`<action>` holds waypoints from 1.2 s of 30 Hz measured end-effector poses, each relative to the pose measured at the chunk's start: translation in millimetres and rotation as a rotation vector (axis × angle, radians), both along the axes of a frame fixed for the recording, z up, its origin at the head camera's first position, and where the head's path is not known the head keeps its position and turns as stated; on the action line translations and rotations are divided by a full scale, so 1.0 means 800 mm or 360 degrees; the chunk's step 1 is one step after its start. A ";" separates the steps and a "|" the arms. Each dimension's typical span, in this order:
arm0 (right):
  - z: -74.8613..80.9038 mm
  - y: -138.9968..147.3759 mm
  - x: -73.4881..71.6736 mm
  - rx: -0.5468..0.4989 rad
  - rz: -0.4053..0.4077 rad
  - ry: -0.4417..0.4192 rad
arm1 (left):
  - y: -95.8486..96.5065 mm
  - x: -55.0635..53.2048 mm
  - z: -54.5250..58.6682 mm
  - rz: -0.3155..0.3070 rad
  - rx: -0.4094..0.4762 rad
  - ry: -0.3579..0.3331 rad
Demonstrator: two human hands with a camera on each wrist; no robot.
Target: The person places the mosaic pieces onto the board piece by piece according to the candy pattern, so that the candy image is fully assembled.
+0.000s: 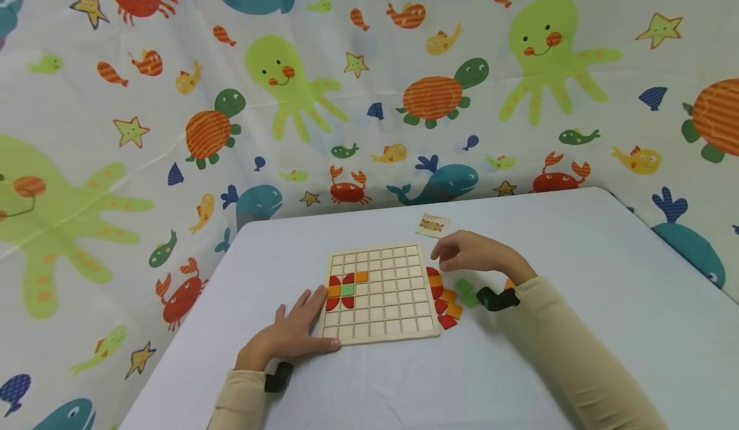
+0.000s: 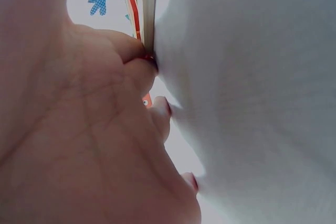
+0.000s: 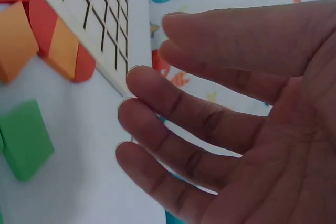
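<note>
A wooden grid board [image 1: 392, 318] lies on the table. At its left side are several red tiles with curved edges [image 1: 348, 302], a light green square tile [image 1: 347, 290] and two orange square tiles [image 1: 361, 277]. My left hand [image 1: 291, 334] rests against the board's left edge and near corner, fingers spread. Beyond the board's right edge, my right hand [image 1: 479, 253] hovers with loosely bent fingers. In the right wrist view nothing shows between its fingers [image 3: 168, 137]. Loose red and orange tiles [image 1: 453, 311] lie below that hand, along the board's right edge.
Green tiles [image 1: 466, 292] sit right of the red and orange pile, and part of another orange tile [image 1: 509, 284] shows by the right wrist. A small pattern card [image 1: 432, 224] lies behind the board on the white table [image 1: 606, 257]. A sea-animal print cloth [image 1: 369, 103] hangs behind.
</note>
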State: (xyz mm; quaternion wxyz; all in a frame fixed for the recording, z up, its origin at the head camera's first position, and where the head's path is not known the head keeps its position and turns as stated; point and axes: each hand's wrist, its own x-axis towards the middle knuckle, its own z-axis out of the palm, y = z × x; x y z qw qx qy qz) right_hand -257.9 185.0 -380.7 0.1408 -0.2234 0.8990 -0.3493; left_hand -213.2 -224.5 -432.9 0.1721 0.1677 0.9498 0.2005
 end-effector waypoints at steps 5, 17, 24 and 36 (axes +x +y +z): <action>-0.002 0.018 -0.003 0.0117 -0.0037 -0.0075 | 0.001 0.000 -0.001 -0.0005 -0.0007 -0.0002; -0.014 0.023 0.002 0.0505 -0.0152 -0.0291 | -0.001 0.002 -0.001 -0.0018 0.0016 -0.0012; -0.019 0.015 0.005 0.0582 -0.0188 -0.0249 | 0.000 0.002 0.001 -0.0022 0.0012 -0.0013; -0.025 0.012 -0.001 0.0477 -0.0182 -0.0185 | 0.000 0.001 -0.001 -0.0023 0.0026 -0.0013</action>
